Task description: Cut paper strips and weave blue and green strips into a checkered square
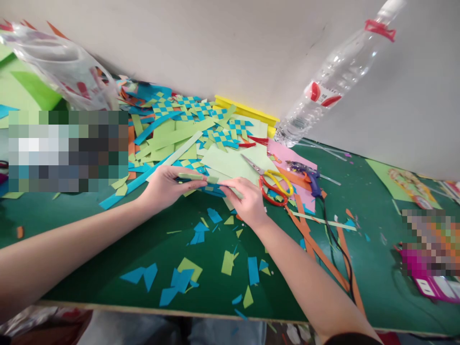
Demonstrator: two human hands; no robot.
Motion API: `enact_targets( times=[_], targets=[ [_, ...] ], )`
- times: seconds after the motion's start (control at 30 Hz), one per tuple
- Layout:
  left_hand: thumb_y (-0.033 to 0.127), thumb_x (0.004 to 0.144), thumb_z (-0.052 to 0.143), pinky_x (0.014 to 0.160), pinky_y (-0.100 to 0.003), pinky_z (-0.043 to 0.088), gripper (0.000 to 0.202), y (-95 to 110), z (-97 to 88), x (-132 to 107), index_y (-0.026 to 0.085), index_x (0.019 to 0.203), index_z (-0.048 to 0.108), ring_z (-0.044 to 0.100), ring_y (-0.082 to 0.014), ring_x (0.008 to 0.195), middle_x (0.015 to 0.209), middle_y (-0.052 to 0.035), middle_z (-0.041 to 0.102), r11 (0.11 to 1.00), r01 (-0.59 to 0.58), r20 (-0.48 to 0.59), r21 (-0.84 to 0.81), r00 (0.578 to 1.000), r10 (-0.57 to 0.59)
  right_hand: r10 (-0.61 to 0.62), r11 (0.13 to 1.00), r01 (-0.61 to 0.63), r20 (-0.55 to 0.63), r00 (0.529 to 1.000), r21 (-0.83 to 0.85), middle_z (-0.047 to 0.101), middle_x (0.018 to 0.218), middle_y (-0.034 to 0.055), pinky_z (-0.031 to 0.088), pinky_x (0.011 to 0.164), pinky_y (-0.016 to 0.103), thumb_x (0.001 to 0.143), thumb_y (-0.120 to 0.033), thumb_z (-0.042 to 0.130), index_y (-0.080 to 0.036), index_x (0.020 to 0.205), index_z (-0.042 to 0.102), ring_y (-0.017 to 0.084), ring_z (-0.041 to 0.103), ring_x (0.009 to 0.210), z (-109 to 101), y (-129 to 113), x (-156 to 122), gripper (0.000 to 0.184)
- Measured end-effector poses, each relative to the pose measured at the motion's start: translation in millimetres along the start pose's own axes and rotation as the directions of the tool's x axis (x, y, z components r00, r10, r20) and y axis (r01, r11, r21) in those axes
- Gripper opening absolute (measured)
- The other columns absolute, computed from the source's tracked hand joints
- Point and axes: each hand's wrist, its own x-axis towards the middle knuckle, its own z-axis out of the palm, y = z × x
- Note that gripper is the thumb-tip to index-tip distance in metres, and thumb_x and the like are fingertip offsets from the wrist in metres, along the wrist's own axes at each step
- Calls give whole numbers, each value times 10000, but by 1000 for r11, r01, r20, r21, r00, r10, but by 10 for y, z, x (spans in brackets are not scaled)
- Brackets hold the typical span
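Both my hands meet over the middle of the green table (373,268). My left hand (166,186) pinches one end of a small woven piece of blue and light green paper strips (205,181), fingers closed on it. My right hand (245,200) grips the other end of the same piece, fingers curled and pressed on the strips. Red and yellow scissors (270,181) lie just right of my right hand, on a light green sheet (230,160).
A heap of woven blue-green paper mats and strips (187,117) lies behind my hands. Paper scraps (187,273) litter the near table. A clear plastic bottle (334,79) leans on the wall. A glue gun (312,178), orange strips (316,249), a plastic bag (61,67) lie around.
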Motion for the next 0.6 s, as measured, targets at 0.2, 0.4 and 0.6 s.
enact_targets(
  times=[0.2,0.4,0.6],
  targets=[
    [441,722,738,741,-268,556,287,42,-28,27,221,902,776,699,-199,822,901,-26,765,1000,20,4,4,1000,-20,-23,993,20,-22,999,-115,729,822,36,504,751,327,940,-249,537,-207,919,668,162,643,755,-13,30,21,139],
    [477,742,670,535,-231,479,323,68,-47,37,169,759,765,624,-153,611,718,-23,737,994,76,-54,76,996,-73,-5,991,4,-3,1000,-130,720,813,40,498,769,331,944,-274,528,-198,913,669,167,640,770,-9,72,8,163],
    [431,747,674,645,-257,517,274,99,-28,21,172,781,757,649,-169,696,761,-32,738,996,92,-60,2,994,-91,-55,989,59,35,998,-138,729,841,33,485,778,324,943,-251,534,-196,906,652,160,638,775,-12,84,10,135]
  ],
)
